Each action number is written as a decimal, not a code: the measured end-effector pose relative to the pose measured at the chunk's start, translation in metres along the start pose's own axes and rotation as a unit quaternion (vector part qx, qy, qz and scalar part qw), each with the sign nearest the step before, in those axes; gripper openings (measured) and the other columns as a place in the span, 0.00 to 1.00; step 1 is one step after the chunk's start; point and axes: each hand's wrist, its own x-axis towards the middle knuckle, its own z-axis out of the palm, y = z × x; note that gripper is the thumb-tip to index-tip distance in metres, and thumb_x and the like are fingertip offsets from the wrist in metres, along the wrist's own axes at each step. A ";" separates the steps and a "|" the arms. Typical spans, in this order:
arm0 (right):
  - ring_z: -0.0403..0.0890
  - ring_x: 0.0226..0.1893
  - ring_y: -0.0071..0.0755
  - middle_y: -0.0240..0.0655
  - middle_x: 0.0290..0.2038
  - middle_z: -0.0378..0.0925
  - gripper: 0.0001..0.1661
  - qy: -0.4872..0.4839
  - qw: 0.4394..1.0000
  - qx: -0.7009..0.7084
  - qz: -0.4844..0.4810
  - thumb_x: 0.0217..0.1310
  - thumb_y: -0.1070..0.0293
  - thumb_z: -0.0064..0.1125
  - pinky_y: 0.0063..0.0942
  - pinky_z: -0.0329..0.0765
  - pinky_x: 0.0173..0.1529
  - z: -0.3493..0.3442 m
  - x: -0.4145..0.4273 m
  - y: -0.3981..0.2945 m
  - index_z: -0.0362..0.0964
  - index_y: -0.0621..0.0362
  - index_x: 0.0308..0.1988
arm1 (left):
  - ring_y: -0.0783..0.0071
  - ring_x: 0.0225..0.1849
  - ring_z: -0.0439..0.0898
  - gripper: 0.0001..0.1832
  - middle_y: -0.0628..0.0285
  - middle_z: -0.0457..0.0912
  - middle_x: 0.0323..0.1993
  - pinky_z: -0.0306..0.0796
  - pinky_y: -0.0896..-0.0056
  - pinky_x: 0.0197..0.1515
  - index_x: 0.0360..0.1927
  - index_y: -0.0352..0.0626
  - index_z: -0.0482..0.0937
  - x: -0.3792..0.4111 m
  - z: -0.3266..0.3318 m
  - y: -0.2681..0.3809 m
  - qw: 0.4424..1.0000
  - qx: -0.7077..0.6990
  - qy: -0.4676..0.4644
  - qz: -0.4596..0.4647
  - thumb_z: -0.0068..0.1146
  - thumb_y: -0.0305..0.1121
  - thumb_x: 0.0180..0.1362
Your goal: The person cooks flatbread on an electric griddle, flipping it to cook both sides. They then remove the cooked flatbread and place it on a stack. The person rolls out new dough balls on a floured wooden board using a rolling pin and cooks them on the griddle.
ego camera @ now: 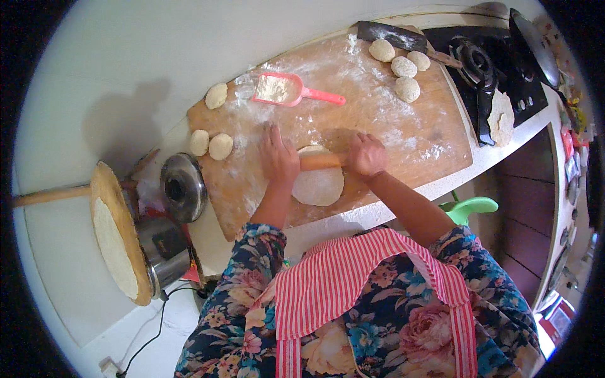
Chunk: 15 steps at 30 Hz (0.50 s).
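Note:
Across a flattened round of dough (319, 188) lies a wooden rolling pin (322, 162). My left hand (280, 153) rests over the pin's left end, fingers stretched forward and the end hidden beneath the palm. Curled fingers of my right hand (366, 155) close around the other end. Under the dough is a floured wooden board (350, 123). Beyond my hands sits a pink scoop (324, 96) holding flour (276, 90). Dough balls lie at the board's left, including one ball (220, 146) near my left hand. Several speckled balls (404, 67) are grouped at the far right.
A cleaver (392, 37) lies along the board's back edge. Right of it stands a gas hob (515, 66) with a flatbread piece (501, 118). At left, a round wooden paddle (127, 236) carrying flat dough (113, 250) sits by a metal pot (163, 245) and lid (183, 188).

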 end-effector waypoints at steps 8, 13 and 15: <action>0.78 0.32 0.46 0.39 0.31 0.76 0.17 -0.065 0.997 -0.024 -0.026 0.47 0.54 0.54 0.42 0.76 0.35 -0.014 0.017 -0.003 0.70 0.52 0.35 | 0.48 0.62 0.60 0.25 0.46 0.61 0.60 0.52 0.46 0.62 0.56 0.37 0.64 -0.003 0.000 0.001 0.996 0.053 -0.020 -0.075 0.42 0.39 0.57; 0.79 0.30 0.46 0.41 0.30 0.77 0.16 -0.118 0.993 -0.004 -0.010 0.52 0.56 0.50 0.44 0.76 0.33 -0.031 -0.044 -0.013 0.69 0.53 0.38 | 0.49 0.64 0.57 0.28 0.46 0.59 0.62 0.46 0.48 0.65 0.60 0.37 0.61 -0.094 -0.031 -0.001 0.996 0.070 -0.050 0.007 0.39 0.42 0.59; 0.79 0.32 0.45 0.43 0.32 0.77 0.13 -0.148 0.988 0.020 0.022 0.55 0.59 0.46 0.44 0.76 0.34 -0.036 -0.076 -0.015 0.69 0.55 0.37 | 0.50 0.65 0.55 0.28 0.45 0.58 0.62 0.45 0.49 0.65 0.60 0.36 0.60 -0.123 -0.042 0.002 0.995 0.067 -0.073 0.017 0.38 0.41 0.59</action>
